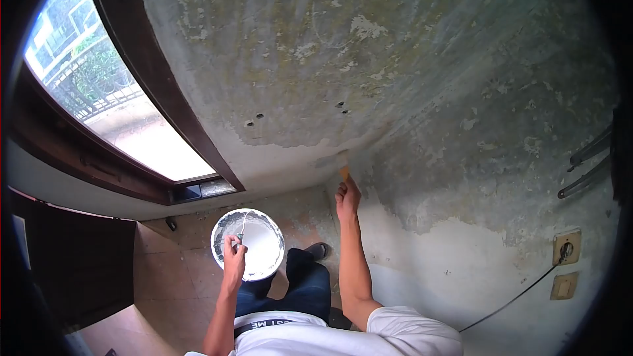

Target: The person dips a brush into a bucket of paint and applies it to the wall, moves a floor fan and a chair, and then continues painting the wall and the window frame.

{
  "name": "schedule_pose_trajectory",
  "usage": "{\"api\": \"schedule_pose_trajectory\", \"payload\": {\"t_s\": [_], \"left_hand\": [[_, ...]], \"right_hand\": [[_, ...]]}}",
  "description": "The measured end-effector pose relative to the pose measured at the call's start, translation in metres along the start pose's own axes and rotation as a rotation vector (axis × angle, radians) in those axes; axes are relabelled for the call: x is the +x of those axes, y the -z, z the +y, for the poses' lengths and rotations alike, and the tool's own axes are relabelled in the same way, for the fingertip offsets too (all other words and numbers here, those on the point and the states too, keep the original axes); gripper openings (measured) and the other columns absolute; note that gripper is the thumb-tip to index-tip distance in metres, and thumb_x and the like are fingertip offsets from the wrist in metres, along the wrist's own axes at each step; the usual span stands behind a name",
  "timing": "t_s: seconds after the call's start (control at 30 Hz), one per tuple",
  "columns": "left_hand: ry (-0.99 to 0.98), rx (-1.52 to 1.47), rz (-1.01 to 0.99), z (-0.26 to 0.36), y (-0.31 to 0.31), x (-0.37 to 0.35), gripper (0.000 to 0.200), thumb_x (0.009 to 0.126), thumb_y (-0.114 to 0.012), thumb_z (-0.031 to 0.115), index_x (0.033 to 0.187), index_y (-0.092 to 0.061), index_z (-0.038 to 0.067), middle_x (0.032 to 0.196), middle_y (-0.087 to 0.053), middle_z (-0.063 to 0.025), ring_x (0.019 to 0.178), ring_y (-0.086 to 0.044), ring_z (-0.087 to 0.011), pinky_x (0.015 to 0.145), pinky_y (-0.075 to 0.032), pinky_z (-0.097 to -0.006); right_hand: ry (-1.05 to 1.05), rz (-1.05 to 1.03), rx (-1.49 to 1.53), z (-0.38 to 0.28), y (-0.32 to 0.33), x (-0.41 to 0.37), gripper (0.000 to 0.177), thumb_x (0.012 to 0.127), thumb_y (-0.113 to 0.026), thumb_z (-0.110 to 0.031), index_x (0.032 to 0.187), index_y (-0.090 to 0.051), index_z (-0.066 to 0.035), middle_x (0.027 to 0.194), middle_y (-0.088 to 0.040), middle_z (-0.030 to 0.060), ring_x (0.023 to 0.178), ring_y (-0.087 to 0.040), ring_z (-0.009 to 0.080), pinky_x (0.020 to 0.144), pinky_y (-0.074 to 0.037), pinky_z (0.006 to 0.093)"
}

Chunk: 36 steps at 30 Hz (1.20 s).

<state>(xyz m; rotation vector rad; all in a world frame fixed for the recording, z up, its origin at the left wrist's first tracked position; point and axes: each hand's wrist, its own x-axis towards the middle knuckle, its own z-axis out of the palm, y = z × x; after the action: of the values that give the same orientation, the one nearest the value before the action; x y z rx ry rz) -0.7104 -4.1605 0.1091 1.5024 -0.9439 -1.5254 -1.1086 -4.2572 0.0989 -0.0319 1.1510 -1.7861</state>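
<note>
My right hand (347, 196) is raised against the wall and shut on a paintbrush (342, 165) with a pale wooden handle, its bristles pressed to the wall at the edge of the white painted patch. My left hand (233, 253) grips the wire handle of a white paint bucket (223, 235), held at waist height above the floor. White paint fills the bucket. My dark jeans and one shoe show below it.
The wall (409, 59) is mottled grey-green with flaking spots and several small holes. A dark-framed window (112, 112) opens at left. An electrical socket (566, 248) with a black cable sits low at right. Two pipes (587, 165) run at far right. Tiled floor lies below.
</note>
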Motion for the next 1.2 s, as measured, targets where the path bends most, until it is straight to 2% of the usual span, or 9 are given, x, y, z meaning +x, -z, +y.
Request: {"api": "schedule_pose_trajectory", "payload": {"t_s": [0.17,0.3,0.5,0.6,0.7,0.8,0.9,1.1,1.2], "left_hand": [[-0.016,0.032,0.005,-0.005,0.007,0.003,0.016,0.099,-0.055,0.008,0.109,-0.046,0.017,0.078,-0.051,0.0041,0.059,-0.037,-0.003,0.049,-0.026,-0.0224],[-0.046,0.026,0.028,-0.007,0.008,0.005,0.016,0.099,-0.055,0.008,0.109,-0.046,0.017,0.078,-0.051,0.0039,0.059,-0.037,-0.0031,0.05,-0.025,-0.0224],[-0.008,0.061,-0.001,-0.008,0.011,0.003,0.016,0.099,-0.054,0.008,0.109,-0.047,0.017,0.08,-0.051,0.0031,0.061,-0.037,-0.0031,0.051,-0.026,-0.0222],[-0.006,0.048,0.01,-0.004,0.014,0.004,0.016,0.099,-0.055,0.008,0.11,-0.046,0.017,0.08,-0.052,0.0028,0.061,-0.036,-0.0032,0.051,-0.026,-0.0222],[0.08,0.051,0.009,0.019,0.012,-0.002,0.019,0.096,-0.055,0.003,0.108,-0.046,0.014,0.085,-0.047,0.001,0.075,-0.042,-0.0079,0.063,-0.034,-0.0256],[0.073,0.012,0.025,0.02,0.017,-0.005,0.018,0.096,-0.055,0.004,0.108,-0.046,0.014,0.087,-0.05,0.0001,0.075,-0.043,-0.0083,0.064,-0.035,-0.0257],[0.1,0.021,0.051,0.017,0.023,-0.007,0.019,0.096,-0.056,0.005,0.108,-0.046,0.014,0.087,-0.051,-0.0008,0.075,-0.043,-0.0085,0.063,-0.035,-0.0257],[0.1,0.008,0.085,0.007,0.027,-0.01,0.019,0.095,-0.056,0.005,0.108,-0.046,0.014,0.087,-0.051,-0.001,0.075,-0.043,-0.0084,0.063,-0.035,-0.0255],[0.107,0.004,0.066,0.003,0.021,-0.009,0.019,0.095,-0.056,0.005,0.108,-0.046,0.014,0.088,-0.052,-0.0014,0.074,-0.044,-0.0081,0.063,-0.035,-0.0252]], "right_hand": [[0.008,-0.025,-0.186,-0.012,-0.004,-0.016,0.038,0.105,-0.06,-0.014,0.141,-0.065,-0.004,0.075,-0.037,-0.0063,0.058,-0.029,0.0041,0.048,-0.023,0.0229],[0.121,0.156,-0.107,-0.012,-0.002,-0.013,0.032,0.104,-0.06,-0.014,0.135,-0.068,-0.006,0.076,-0.037,-0.008,0.059,-0.029,0.0032,0.048,-0.022,0.022],[0.232,0.016,-0.317,0.025,-0.014,-0.017,0.035,0.105,-0.062,-0.017,0.137,-0.066,-0.004,0.077,-0.045,-0.0069,0.056,-0.032,0.0023,0.046,-0.024,0.0224],[0.093,-0.038,-0.535,0.052,0.017,-0.013,0.032,0.104,-0.065,-0.016,0.132,-0.071,-0.002,0.073,-0.049,-0.0068,0.052,-0.037,0.0021,0.045,-0.027,0.0239],[0.216,-0.116,-0.805,0.08,0.041,0.018,0.03,0.105,-0.064,-0.015,0.13,-0.075,-0.003,0.071,-0.05,-0.0061,0.057,-0.04,0.0049,0.048,-0.028,0.0285],[0.344,0.058,-0.779,0.059,0.032,0.041,0.031,0.106,-0.064,-0.017,0.131,-0.076,-0.004,0.07,-0.05,-0.005,0.058,-0.039,0.0071,0.051,-0.031,0.0308],[0.219,0.323,-0.558,0.029,0.019,0.033,0.032,0.107,-0.062,-0.017,0.134,-0.074,-0.004,0.071,-0.051,-0.0028,0.057,-0.04,0.0082,0.051,-0.034,0.0302],[0.336,0.491,-0.231,0.049,0.015,0.044,0.023,0.108,-0.061,-0.017,0.128,-0.07,-0.008,0.076,-0.056,-0.0002,0.052,-0.042,0.007,0.045,-0.032,0.0259],[0.207,0.206,-0.323,0.078,-0.01,0.014,0.019,0.107,-0.063,-0.018,0.123,-0.069,-0.011,0.074,-0.055,-0.002,0.053,-0.043,0.0057,0.045,-0.033,0.0251]]}}
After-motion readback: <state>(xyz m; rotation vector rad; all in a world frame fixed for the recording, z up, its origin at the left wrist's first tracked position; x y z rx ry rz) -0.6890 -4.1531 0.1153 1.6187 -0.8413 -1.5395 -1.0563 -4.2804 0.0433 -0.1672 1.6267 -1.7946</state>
